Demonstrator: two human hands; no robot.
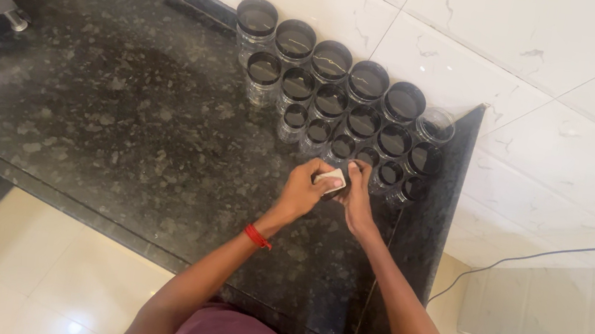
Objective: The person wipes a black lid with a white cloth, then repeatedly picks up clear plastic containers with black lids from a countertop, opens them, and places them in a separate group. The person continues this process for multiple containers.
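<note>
A small jar (333, 182) sits between both hands, held just above the dark granite counter (125, 110). Its pale lid faces up and tilts slightly; the dark body beneath is mostly hidden by fingers. It lies just in front of the rows of open clear jars (338, 102).

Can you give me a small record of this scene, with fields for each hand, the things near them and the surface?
left hand: holds a small white object from the left
right hand: touches the same object from the right
wrist: red band on the left
near: clear jars with black lids in rows by the wall
surface: dark granite counter
</note>
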